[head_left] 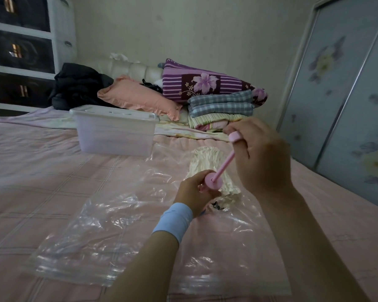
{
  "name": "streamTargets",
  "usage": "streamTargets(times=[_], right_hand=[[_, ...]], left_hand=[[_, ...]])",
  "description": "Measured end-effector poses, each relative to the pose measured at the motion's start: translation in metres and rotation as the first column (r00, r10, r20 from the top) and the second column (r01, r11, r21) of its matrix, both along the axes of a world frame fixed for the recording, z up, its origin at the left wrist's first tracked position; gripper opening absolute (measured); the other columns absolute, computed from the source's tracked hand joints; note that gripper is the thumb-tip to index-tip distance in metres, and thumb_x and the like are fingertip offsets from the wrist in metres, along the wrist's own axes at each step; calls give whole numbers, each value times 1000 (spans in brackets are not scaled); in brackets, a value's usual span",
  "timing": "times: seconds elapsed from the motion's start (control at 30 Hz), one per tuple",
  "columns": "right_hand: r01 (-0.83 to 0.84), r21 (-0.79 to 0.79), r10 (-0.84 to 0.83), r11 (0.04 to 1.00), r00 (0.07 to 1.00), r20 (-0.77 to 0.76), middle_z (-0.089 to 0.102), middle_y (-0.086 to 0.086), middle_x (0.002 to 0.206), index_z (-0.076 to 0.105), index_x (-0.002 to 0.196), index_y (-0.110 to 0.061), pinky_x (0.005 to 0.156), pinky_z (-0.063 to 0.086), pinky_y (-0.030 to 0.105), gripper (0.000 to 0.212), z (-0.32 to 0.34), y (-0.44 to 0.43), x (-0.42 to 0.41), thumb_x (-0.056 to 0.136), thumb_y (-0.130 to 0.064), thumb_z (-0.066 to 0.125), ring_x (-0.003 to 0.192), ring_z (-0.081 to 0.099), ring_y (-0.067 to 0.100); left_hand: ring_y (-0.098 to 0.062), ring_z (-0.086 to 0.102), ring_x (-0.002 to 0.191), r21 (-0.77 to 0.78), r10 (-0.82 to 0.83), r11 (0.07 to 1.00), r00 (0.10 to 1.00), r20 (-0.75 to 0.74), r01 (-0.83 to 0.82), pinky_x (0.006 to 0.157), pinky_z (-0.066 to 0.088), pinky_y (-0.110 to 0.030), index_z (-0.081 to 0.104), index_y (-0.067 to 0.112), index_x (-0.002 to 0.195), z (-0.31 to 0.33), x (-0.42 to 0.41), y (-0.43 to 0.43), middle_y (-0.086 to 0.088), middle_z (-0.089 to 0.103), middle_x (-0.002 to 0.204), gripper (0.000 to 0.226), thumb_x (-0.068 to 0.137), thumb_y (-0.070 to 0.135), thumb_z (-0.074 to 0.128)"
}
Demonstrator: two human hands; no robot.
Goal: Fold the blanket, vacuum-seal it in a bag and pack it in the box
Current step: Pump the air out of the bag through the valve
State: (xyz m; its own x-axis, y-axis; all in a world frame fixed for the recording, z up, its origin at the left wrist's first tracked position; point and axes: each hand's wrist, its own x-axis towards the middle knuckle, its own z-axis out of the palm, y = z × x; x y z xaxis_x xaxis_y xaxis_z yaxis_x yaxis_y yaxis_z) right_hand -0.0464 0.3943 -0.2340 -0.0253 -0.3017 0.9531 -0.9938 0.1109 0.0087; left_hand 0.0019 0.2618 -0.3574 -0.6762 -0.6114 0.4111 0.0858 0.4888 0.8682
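Bed, middle | my left hand (196,192) grips the pink hand pump (214,181), my right hand (264,155) clasps its raised handle | folded cream blanket (205,158) inside the vacuum bag (118,225), plastic loose | storage box (116,131) near the head end, unpacked.

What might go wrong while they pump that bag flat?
The pump is steadied on the bag only by the left hand; with the right hand holding the handle at a slant, it might slip off and leak. The bag looks loose and wrinkled, so a poor seal may leave the blanket bulky for the box.
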Motion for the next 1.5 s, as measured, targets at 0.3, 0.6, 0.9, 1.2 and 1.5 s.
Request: streamTargets(times=[0.3, 0.6, 0.9, 1.2, 1.5], right_hand=[[2, 431, -96, 902, 976, 197, 66, 1, 112, 71, 114, -14, 76, 46, 30, 53, -91, -33, -22, 86, -30, 30, 99, 60, 25], [-15, 374, -42, 927, 988, 146, 67, 1, 85, 68, 89, -12, 62, 46, 33, 36, -56, -14, -13, 90, -30, 36, 73, 60, 24], [-84, 44, 79, 996, 992, 103, 71, 7, 101, 72, 107, -7, 76, 56, 37, 28, -12, -5, 1, 98, -17, 48, 90, 65, 21], [14, 479, -142, 878, 962, 232, 65, 0, 105, 71, 102, -14, 68, 45, 32, 48, -97, -32, -16, 89, -34, 29, 86, 61, 25], [-106, 161, 84, 981, 987, 138, 62, -4, 91, 71, 98, -12, 69, 52, 31, 26, -6, 6, 9, 95, -23, 47, 79, 58, 14]], left_hand=[[-12, 60, 74, -38, 35, 999, 996, 77, -32, 66, 47, -17, 62, 28, 87, 0, 6, 7, 8, 66, 79, 20, 77, 13, 69], [-15, 65, 89, -29, 39, 999, 999, 3, -39, 83, 54, -27, 67, 33, 107, -5, 5, 11, 10, 70, 92, 39, 73, 16, 77], [-10, 63, 91, -48, 41, 998, 999, 0, -41, 87, 52, -21, 63, 43, 106, -8, 5, 8, 23, 66, 92, 50, 69, 18, 84], [-16, 59, 72, -53, 64, 997, 997, 52, -61, 63, 48, -16, 61, 25, 86, -6, 10, 10, 3, 65, 77, 18, 79, 9, 61], [-11, 65, 94, -30, 17, 999, 999, -43, -19, 88, 55, -33, 63, 47, 104, -5, 6, 6, 16, 70, 97, 48, 67, 23, 82]])
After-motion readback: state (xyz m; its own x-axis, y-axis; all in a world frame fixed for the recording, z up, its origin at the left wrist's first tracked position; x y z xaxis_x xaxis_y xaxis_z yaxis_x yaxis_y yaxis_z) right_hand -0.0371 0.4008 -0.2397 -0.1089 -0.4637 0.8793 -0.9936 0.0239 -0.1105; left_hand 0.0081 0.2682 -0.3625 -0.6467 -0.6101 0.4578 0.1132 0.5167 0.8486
